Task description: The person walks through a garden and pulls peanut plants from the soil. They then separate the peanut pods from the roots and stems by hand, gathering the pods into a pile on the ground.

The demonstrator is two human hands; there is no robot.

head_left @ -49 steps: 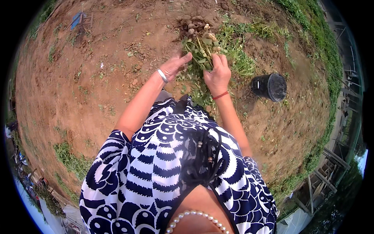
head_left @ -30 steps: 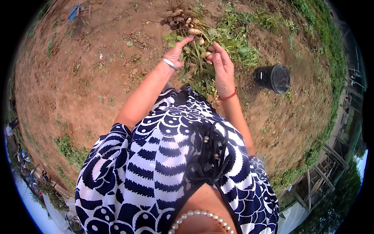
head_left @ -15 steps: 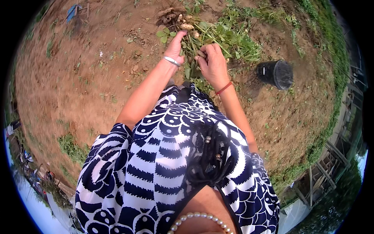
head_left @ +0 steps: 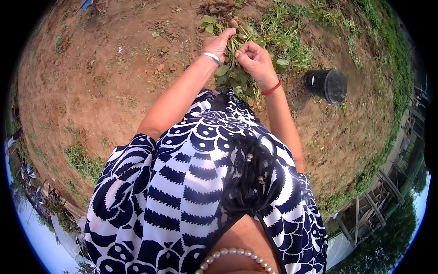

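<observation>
My left hand (head_left: 217,46), a silver bangle at its wrist, is closed round the stems of an uprooted peanut plant (head_left: 233,75). The plant's leaves hang toward me, and its dark roots (head_left: 218,9) point away beyond the hand. A few pale peanut pods (head_left: 234,23) show among the stems just past my left thumb. My right hand (head_left: 257,64), with a red band at the wrist, is curled with thumb and fingers pinched together at the plant's right side. Whatever is between those fingers is hidden.
A black bucket (head_left: 326,86) lies tilted on the brown soil to the right. Loose green plants (head_left: 289,43) are heaped beyond my right hand. A grass strip (head_left: 388,59) borders the right, with wooden planks (head_left: 374,205) past it. Something blue (head_left: 86,5) sits far left.
Both hands have shifted slightly right with the plant, and the left has tipped its root end. Fewer pods are visible, and my right hand has curled more tightly.
</observation>
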